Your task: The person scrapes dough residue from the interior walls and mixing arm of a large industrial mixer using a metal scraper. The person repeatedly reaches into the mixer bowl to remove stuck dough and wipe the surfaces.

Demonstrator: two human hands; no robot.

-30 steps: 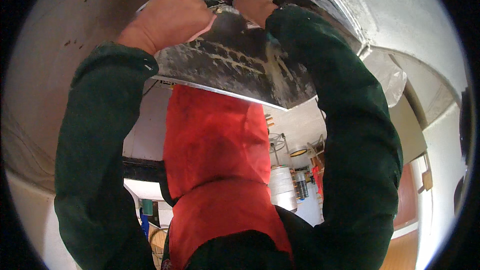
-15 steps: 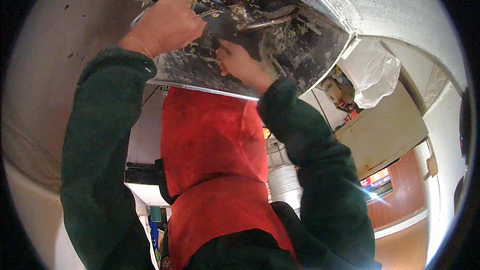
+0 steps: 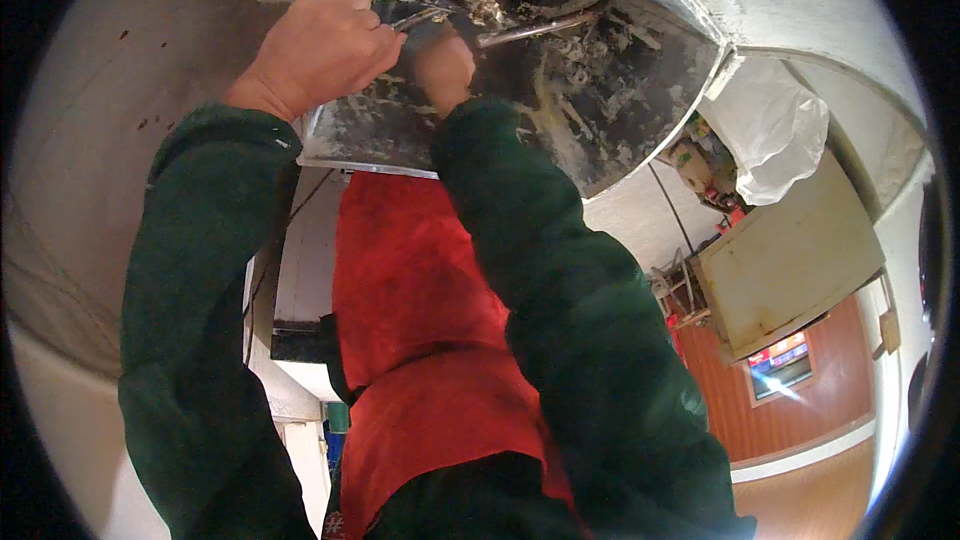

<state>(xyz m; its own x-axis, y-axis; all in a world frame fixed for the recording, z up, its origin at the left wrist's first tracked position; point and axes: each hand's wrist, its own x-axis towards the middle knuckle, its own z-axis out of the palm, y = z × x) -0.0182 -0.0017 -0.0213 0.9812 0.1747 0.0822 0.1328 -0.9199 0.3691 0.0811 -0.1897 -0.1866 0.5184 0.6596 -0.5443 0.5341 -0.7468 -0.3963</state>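
A metal rod [image 3: 545, 28] at top middle slants up rightward beside the blurry right hand [image 3: 445, 65]; left hand [image 3: 325, 48] curls; can't tell what either holds.

Left hand [image 3: 325, 45] and, apparently, the blurred right hand [image 3: 446, 70] make 2 fists over a dark surface [image 3: 635, 105].

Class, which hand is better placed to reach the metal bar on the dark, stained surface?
Likely the right hand, near one end of the metal bar; the left hand is farther away.
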